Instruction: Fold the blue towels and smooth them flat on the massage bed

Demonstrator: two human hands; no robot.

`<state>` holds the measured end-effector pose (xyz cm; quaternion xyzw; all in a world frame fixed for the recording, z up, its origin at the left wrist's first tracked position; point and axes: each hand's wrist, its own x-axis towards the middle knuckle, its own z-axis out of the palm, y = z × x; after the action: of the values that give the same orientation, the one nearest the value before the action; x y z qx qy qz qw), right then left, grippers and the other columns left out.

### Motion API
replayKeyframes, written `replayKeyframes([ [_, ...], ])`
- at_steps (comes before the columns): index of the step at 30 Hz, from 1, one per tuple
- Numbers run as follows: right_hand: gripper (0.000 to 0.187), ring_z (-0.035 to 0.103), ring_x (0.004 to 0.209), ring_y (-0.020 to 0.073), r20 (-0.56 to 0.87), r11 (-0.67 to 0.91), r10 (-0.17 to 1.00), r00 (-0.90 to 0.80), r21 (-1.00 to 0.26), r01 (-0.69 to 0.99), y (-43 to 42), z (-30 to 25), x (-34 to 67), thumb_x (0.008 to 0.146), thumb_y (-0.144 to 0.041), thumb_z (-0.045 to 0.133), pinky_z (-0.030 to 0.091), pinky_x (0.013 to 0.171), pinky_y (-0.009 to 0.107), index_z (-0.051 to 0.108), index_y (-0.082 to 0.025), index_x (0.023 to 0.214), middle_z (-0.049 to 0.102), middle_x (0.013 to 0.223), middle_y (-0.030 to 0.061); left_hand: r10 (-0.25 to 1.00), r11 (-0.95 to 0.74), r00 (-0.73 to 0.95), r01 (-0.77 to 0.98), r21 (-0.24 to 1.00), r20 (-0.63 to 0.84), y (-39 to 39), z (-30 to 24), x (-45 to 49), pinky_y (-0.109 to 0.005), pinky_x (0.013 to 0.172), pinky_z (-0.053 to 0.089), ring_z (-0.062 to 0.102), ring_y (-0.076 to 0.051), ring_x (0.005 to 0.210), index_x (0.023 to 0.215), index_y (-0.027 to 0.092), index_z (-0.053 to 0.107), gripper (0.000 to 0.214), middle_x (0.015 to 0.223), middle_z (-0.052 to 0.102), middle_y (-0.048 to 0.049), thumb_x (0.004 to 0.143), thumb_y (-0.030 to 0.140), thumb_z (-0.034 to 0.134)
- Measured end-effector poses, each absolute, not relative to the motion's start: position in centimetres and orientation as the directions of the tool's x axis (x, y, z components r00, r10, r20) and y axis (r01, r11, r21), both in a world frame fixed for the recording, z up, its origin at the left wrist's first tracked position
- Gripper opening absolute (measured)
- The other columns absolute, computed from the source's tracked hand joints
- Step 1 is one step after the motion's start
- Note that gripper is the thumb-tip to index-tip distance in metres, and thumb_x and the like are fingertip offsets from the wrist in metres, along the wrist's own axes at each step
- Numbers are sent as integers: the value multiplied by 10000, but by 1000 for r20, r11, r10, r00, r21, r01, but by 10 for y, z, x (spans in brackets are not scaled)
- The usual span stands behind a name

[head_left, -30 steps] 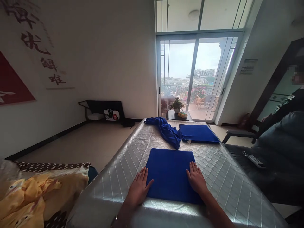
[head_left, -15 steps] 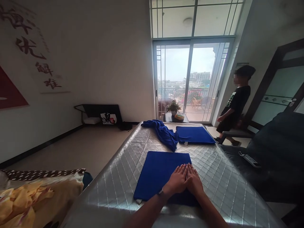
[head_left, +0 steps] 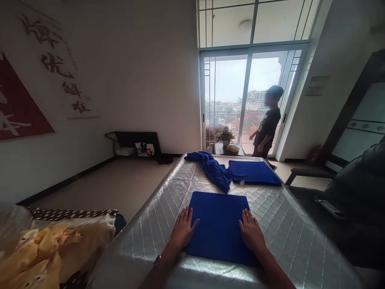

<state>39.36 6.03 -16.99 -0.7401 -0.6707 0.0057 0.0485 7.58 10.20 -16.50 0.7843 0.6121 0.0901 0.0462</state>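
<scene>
A folded blue cloth [head_left: 219, 228] lies flat on the silver quilted table cover [head_left: 156, 224] in front of me. My left hand [head_left: 182, 228] rests at its left edge, fingers stretched out and thumb on the fabric. At the right edge lies my right hand [head_left: 252, 229], also flat with its fingers extended. Neither hand grips anything. Farther back is a second folded blue cloth [head_left: 254, 171], with a small white tag at its near edge. Beside that one, a crumpled blue cloth [head_left: 212, 168] spreads toward the far left corner.
Yellow fabric [head_left: 45, 245] is heaped at lower left. A dark sofa [head_left: 357, 192] stands along the right, with a pale device [head_left: 329, 206] on it. Past the table's far end are a potted plant [head_left: 226, 135] on a small table and a person [head_left: 268, 124] by the glass door.
My hands have parted from together on the cloth's right half to its opposite edges. The person has walked left, in front of the glass door. The view has turned slightly left.
</scene>
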Motion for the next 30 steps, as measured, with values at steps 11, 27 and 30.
replayKeyframes([
  [11,659,184,1530,247,24,-62,998,62,7,998,76,-153,400,1016,-382,202,148,1241,432,270,-26,1566,213,1648,145,971,-234,213,940,247,110,97,-168,74,-501,1224,236,222,-312,1520,1575,88,303,855,1634,251,-187,998,700,151],
  [27,655,163,1536,223,47,-134,989,139,-94,986,102,-168,400,1021,-379,179,118,1238,394,249,-34,1574,212,1656,137,911,-407,374,882,237,172,106,-143,140,-468,1211,297,288,-290,1503,1547,83,369,785,1612,334,-175,1031,631,147],
  [30,641,164,1536,225,41,-131,990,135,-89,987,100,-166,400,1017,-352,198,129,1237,386,265,-37,1571,214,1657,134,798,-602,568,765,230,200,104,-135,204,-425,1216,288,307,-255,1498,1538,117,395,727,1604,366,-144,1045,598,164],
])
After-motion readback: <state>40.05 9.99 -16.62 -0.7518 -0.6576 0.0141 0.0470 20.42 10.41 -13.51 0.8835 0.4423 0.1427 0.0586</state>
